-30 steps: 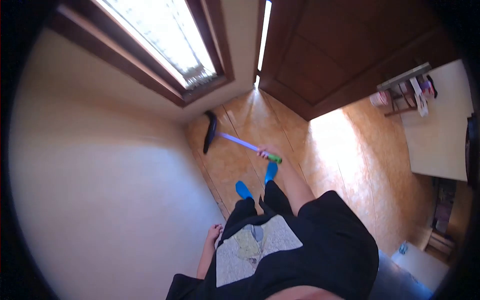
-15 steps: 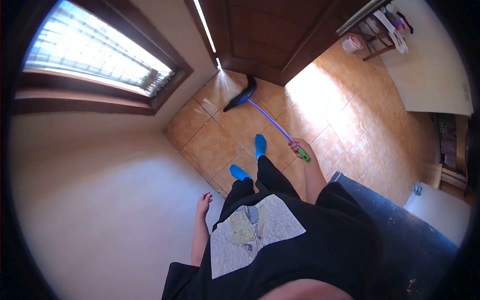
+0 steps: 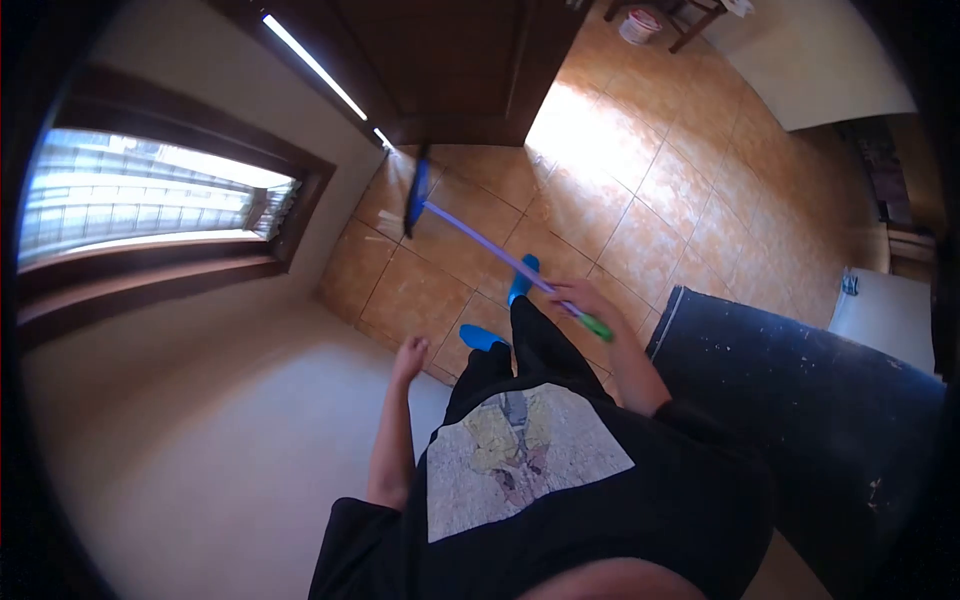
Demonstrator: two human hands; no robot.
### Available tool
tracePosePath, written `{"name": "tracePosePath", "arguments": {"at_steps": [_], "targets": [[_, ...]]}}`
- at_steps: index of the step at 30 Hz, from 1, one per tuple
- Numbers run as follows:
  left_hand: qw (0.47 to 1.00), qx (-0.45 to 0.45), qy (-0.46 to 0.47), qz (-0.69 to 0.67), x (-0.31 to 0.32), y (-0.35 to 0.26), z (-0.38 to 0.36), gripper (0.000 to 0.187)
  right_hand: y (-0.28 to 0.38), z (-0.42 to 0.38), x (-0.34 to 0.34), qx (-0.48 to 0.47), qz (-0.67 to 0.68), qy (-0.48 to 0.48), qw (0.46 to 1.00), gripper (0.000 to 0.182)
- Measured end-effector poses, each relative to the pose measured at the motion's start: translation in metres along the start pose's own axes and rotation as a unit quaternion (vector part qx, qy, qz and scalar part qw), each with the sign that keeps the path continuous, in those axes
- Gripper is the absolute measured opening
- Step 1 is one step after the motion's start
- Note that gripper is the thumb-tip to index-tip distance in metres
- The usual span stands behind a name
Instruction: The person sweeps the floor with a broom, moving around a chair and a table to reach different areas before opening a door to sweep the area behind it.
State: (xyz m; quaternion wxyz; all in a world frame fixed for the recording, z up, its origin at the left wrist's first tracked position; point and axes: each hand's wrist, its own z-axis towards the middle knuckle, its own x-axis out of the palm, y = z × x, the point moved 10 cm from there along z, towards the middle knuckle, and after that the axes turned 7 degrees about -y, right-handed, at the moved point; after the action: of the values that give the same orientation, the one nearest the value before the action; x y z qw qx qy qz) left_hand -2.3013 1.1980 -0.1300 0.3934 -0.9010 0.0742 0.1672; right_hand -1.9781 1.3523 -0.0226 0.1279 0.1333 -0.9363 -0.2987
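Observation:
My right hand (image 3: pixel 583 300) is wrapped around the purple handle of a broom (image 3: pixel 482 241), just above its green end grip (image 3: pixel 596 327). The wide broom head (image 3: pixel 418 195), blue with black bristles, is on the tiled floor near the wall and the wooden door. My left hand (image 3: pixel 412 356) hangs beside the white wall with its fingers curled in and nothing visible in them. Below the handle are my feet in blue socks (image 3: pixel 484 337); the handle passes over the farther foot.
A brown door (image 3: pixel 450 70) stands at the top, with light coming through a gap. On the left is a window (image 3: pixel 150 195) with a curtain. A dark table top (image 3: pixel 800 390) lies to my right. A white and red bucket (image 3: pixel 639 27) stands by a wooden stool.
The broom head has swung left toward the wall and turned more upright in view. My right hand has shifted slightly left with the handle. The view has tilted, and my left hand is higher.

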Motion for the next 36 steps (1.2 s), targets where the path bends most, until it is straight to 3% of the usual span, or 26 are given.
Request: {"name": "tracePosePath", "arguments": {"at_steps": [4, 6, 7, 9, 11, 13, 15, 16, 18, 19, 21, 23, 25, 27, 29, 30, 32, 34, 36], "targets": [[0.978, 0.2, -0.061, 0.006, -0.027, -0.216, 0.049, 0.026, -0.022, 0.093, 0.035, -0.006, 0.029, 0.051, 0.998, 0.037], [0.964, 0.251, -0.072, -0.041, -0.03, -0.317, 0.054, 0.023, -0.031, 0.113, 0.027, 0.03, 0.03, 0.054, 0.998, 0.034], [0.956, 0.277, -0.073, -0.063, -0.032, -0.366, 0.052, 0.021, -0.034, 0.115, 0.012, 0.029, 0.04, 0.051, 0.997, 0.034], [0.935, 0.345, -0.074, 0.031, -0.028, -0.439, 0.062, 0.021, -0.047, 0.104, -0.033, 0.066, 0.129, 0.093, 0.985, 0.026], [0.914, 0.4, -0.065, -0.016, -0.014, -0.52, 0.042, 0.023, -0.032, 0.048, -0.1, 0.065, 0.145, -0.035, 0.987, 0.019], [0.854, 0.511, -0.098, 0.019, -0.004, -0.587, 0.026, 0.028, -0.05, 0.026, -0.163, 0.075, 0.218, -0.065, 0.971, 0.016], [0.79, 0.592, -0.154, 0.043, 0.003, -0.639, 0.023, 0.039, -0.054, -0.001, -0.197, 0.091, 0.181, -0.066, 0.977, 0.022], [0.789, 0.593, -0.151, 0.043, 0.01, -0.661, 0.02, 0.039, -0.046, -0.019, -0.198, 0.09, 0.184, -0.067, 0.977, 0.022], [0.695, 0.631, -0.336, 0.075, 0.001, -0.703, -0.019, 0.045, -0.028, -0.068, -0.208, 0.049, 0.112, -0.146, 0.982, 0.031], [0.694, 0.635, -0.331, 0.074, 0.004, -0.721, -0.027, 0.045, -0.027, -0.085, -0.206, 0.048, 0.118, -0.149, 0.981, 0.031], [0.74, 0.595, -0.301, 0.087, 0.017, -0.752, -0.024, 0.081, -0.029, -0.116, -0.2, 0.054, 0.1, -0.133, 0.985, 0.04], [0.676, 0.627, -0.373, 0.106, 0.022, -0.775, -0.026, 0.076, -0.016, -0.134, -0.18, 0.069, 0.102, -0.097, 0.988, 0.04], [0.643, 0.721, -0.247, -0.071, 0.033, -0.798, -0.07, 0.051, -0.016, -0.134, -0.145, 0.085, 0.091, -0.02, 0.992, 0.041], [0.586, 0.701, -0.404, 0.053, 0.023, -0.811, -0.018, 0.056, -0.029, -0.098, -0.118, 0.058, 0.055, 0.039, 0.996, 0.04], [0.576, 0.734, -0.357, 0.038, 0.021, -0.833, 0.001, 0.052, -0.032, -0.048, -0.088, -0.017, -0.046, 0.083, 0.995, 0.034], [0.615, 0.736, -0.277, -0.058, 0.025, -0.836, -0.016, 0.048, -0.021, -0.036, -0.081, -0.042, -0.097, 0.034, 0.994, 0.028], [0.609, 0.72, -0.333, -0.017, 0.008, -0.844, 0.011, 0.047, -0.036, 0.015, -0.049, -0.105, -0.17, 0.045, 0.979, 0.021], [0.647, 0.679, -0.345, -0.017, -0.005, -0.847, 0.04, 0.053, -0.07, 0.061, -0.063, -0.136, -0.213, 0.059, 0.966, 0.018], [0.662, 0.666, -0.342, 0.014, -0.004, -0.85, 0.04, 0.055, -0.083, 0.081, -0.074, -0.293, -0.399, 0.017, 0.868, 0.014]]}}
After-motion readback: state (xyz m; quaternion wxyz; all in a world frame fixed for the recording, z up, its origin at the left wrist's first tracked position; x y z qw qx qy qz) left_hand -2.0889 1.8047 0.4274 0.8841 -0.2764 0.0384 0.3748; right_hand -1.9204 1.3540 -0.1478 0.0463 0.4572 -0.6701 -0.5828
